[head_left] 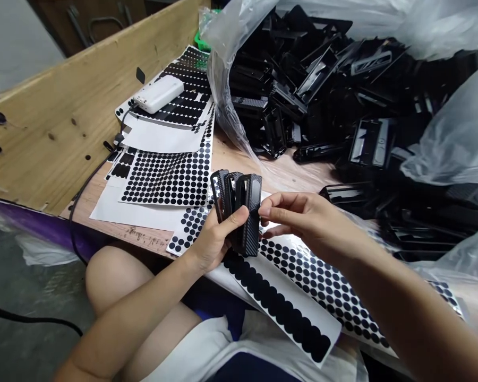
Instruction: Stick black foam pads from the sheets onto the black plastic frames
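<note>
My left hand (217, 236) is wrapped round several black plastic cases fanned side by side, its thumb across the front one. That front case (252, 233) has a carbon-fibre pattern and an oval recess near its top. At its right edge, the fingertips of my right hand (290, 212) are pinched together and touch the case; whether a small piece sits between them is hidden. Below the cases lies a white strip with overlapping black round stickers (282, 305). Under my right hand stretches a sheet of black dot stickers (322, 286).
An open clear plastic bag (227, 69) spills a heap of black cases (302, 79) at the back right. To the left, more sticker sheets (167, 178) lie stacked, with a white power bank (160, 94) and its cable on top. A wooden board (91, 85) walls the table's left side.
</note>
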`<action>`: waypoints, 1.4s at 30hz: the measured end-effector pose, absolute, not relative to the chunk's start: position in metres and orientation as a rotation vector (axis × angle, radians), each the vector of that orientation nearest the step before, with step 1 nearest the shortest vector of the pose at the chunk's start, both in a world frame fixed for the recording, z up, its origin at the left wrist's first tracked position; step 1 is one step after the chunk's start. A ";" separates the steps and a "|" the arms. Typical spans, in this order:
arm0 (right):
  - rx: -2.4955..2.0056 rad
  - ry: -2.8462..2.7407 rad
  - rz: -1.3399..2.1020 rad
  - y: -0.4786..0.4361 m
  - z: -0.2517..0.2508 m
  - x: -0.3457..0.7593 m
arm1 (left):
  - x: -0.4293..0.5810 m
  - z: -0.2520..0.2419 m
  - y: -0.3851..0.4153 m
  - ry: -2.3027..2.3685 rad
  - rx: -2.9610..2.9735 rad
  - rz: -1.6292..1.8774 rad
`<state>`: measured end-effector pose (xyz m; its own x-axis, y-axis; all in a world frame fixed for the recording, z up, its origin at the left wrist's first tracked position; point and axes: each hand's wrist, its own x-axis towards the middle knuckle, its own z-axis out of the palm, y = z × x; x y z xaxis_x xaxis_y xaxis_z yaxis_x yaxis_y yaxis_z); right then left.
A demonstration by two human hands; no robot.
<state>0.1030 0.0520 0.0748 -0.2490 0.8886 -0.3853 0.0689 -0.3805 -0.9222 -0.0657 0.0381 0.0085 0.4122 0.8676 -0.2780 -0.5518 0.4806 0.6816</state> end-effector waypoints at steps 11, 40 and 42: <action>-1.387 -1.327 1.554 0.050 0.073 0.101 | -0.066 0.010 0.038 0.643 0.530 0.957; -1.302 -2.037 0.675 -0.017 0.034 0.109 | -0.065 0.008 0.043 0.656 0.492 0.947; -1.262 -1.935 0.750 -0.014 0.046 0.115 | -0.067 0.006 0.043 0.641 0.501 0.925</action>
<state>0.1150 -0.0142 0.0458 -0.2825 0.9290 0.2392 0.5250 0.3584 -0.7720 -0.0668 0.0426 0.0063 0.4428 0.8493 -0.2873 -0.5667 0.5134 0.6444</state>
